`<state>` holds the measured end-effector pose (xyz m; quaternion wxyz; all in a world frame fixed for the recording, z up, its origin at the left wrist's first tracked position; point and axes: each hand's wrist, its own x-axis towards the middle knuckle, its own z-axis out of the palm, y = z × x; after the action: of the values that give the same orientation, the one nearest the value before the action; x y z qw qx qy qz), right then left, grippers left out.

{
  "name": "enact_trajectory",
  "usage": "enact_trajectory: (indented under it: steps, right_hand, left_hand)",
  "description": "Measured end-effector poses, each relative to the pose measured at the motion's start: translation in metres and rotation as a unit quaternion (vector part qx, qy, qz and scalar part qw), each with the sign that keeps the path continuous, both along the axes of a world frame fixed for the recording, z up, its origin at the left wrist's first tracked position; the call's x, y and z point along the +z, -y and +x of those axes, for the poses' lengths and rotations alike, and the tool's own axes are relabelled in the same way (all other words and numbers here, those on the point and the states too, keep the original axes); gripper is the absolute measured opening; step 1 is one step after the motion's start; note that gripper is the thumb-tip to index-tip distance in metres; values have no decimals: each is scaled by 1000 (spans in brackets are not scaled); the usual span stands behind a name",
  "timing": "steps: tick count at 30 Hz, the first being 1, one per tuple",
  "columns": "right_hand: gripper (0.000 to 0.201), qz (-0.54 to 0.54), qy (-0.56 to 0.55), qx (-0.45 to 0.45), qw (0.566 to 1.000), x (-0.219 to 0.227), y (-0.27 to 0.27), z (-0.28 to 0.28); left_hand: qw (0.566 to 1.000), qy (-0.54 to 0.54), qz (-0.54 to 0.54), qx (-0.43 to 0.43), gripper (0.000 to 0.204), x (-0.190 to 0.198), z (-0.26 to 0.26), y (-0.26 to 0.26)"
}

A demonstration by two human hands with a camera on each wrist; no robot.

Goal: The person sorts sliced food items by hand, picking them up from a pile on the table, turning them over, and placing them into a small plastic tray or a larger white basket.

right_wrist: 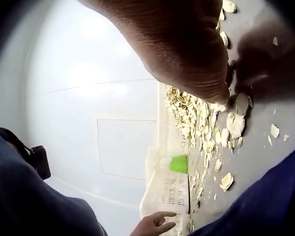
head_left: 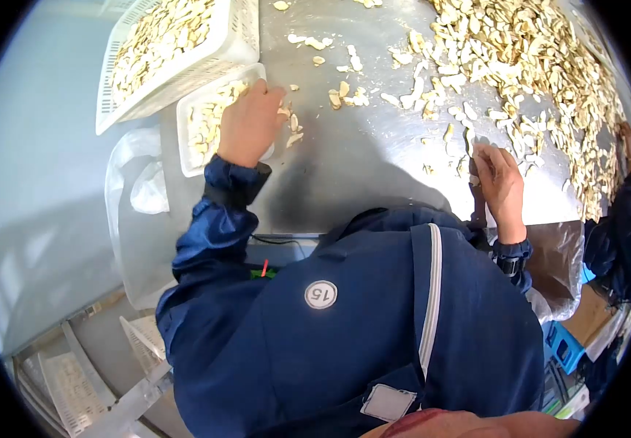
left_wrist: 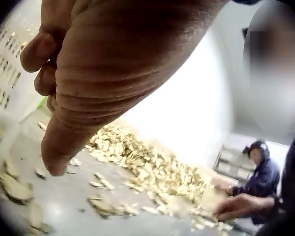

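My left hand [head_left: 253, 123] is over the right edge of a small white tray [head_left: 185, 146] that holds pale slices [head_left: 209, 120]. In the right wrist view this left hand [right_wrist: 155, 225] shows its fingers spread apart with nothing between them. A few loose slices [head_left: 295, 130] lie on the metal table just beside it. Out to the right, my right hand [head_left: 503, 186] reaches down to the tabletop, fingertips right at some scattered slices [head_left: 470, 135]. Its thumb side overlaps pale pieces [right_wrist: 236, 120] in the right wrist view; I cannot tell whether it pinches one.
A large heap of slices [head_left: 520, 51] covers the table's far right. Behind the small tray stands a bigger white basket [head_left: 239, 36] full of slices. A clear plastic bag [head_left: 560, 263] hangs at the front right edge. Another person [left_wrist: 265, 177] works across the heap.
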<state>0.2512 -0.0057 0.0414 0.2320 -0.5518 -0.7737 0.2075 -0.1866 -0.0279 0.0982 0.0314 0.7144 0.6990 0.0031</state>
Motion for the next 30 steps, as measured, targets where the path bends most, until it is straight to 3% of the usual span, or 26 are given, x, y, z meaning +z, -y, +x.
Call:
enact_trajectory:
  steps: [3, 7, 14, 17, 20, 23, 27, 30]
  right_hand:
    - [19, -4, -26, 0, 1000, -1, -3, -8]
    - [17, 12, -28, -3, 1000, 11, 2, -7]
    - [16, 1, -15, -12, 1000, 14, 12, 16]
    - [16, -9, -18, -7, 1000, 13, 12, 14]
    - [16, -10, -10, 12, 1000, 11, 11, 12]
    - [16, -11, -5, 20, 1000, 10, 11, 13]
    - [16, -25, -13, 9, 1000, 8, 10, 13]
    - [17, -8, -47, 13, 999, 5, 8, 0]
  left_hand:
    - [989, -141, -36, -33, 24, -7, -15, -9]
    - [977, -204, -27, -61, 12, -34, -19, -27]
    - [981, -164, -60, -79, 9, -46, -20, -38]
    - [989, -95, -59, -98, 10, -43, -25, -40]
    - [990, 40, -114, -69, 18, -21, -24, -43]
    - [995, 62, -72, -32, 24, 13, -49, -36]
    - [987, -102, -73, 96, 24, 45, -55, -16]
    - [998, -65, -21, 6, 25, 19, -45, -21]
